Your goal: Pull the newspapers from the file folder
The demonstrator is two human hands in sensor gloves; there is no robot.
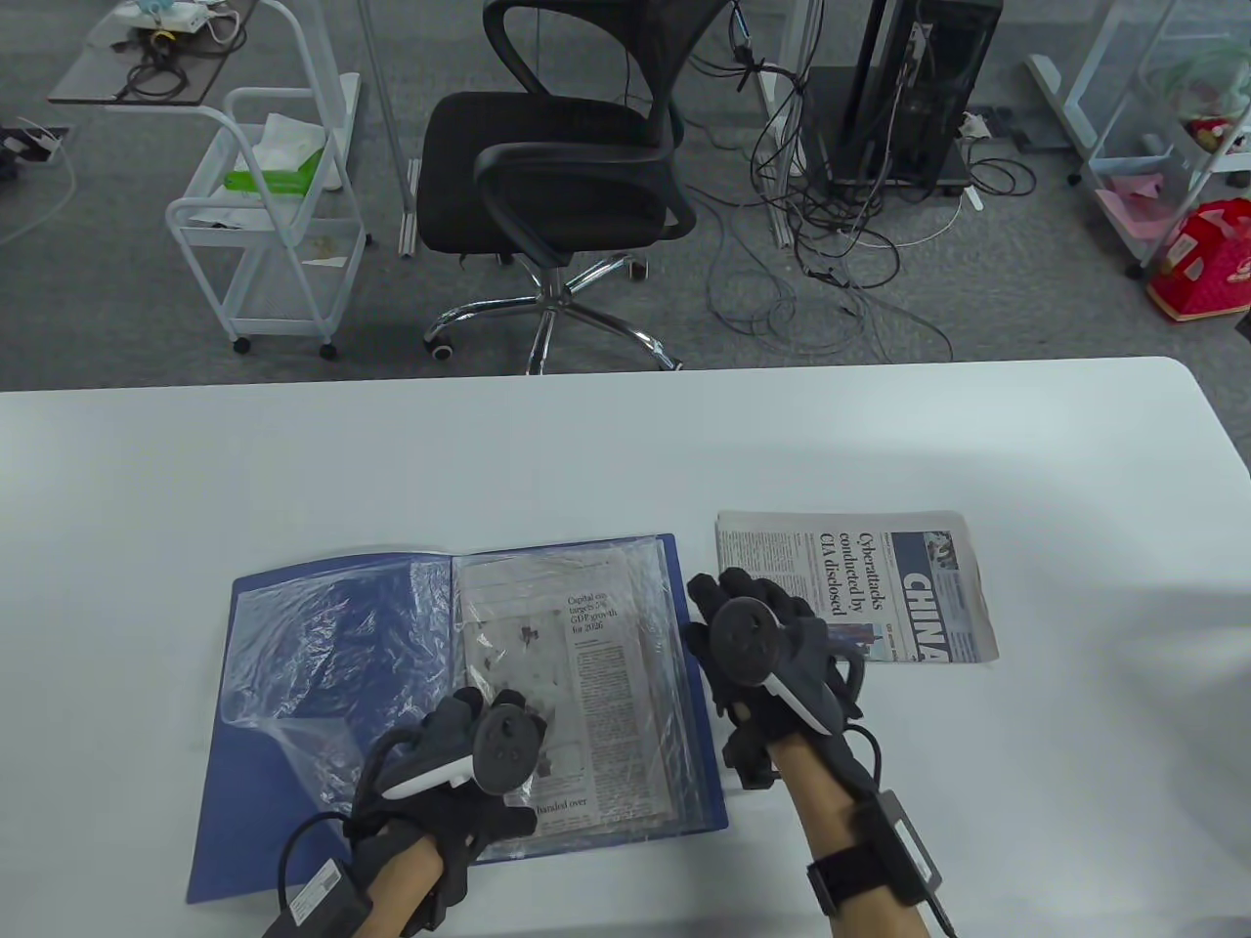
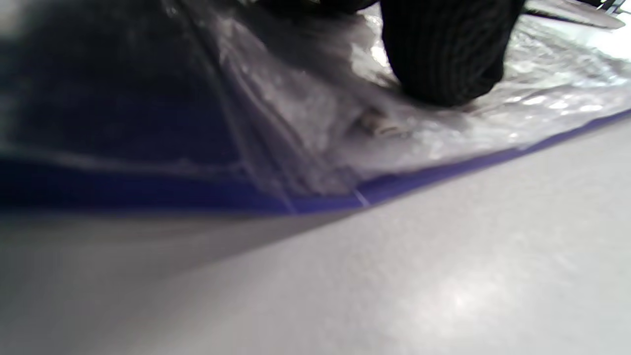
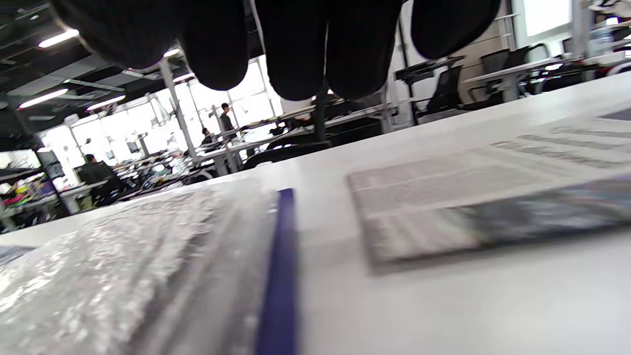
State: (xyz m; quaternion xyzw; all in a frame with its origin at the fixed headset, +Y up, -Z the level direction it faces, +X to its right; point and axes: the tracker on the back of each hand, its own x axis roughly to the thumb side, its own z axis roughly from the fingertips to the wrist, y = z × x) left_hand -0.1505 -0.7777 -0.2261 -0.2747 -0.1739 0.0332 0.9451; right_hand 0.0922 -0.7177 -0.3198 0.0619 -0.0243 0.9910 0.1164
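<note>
Table view looks down; both wrist views skim low, sharing the folder (image 1: 323, 840).

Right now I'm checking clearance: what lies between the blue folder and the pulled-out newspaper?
Only the right hand, over a bare strip of table between folder and newspaper, in the table view.

The table view is evenly bright and sharp, with soft shadows on the table (image 1: 625, 440). The left wrist view is blurred and dim at its left; glare sits on the plastic sleeve (image 2: 542, 74). The right wrist view appears backlit by ceiling lights (image 3: 44, 96); its foreground is out of focus.
</note>
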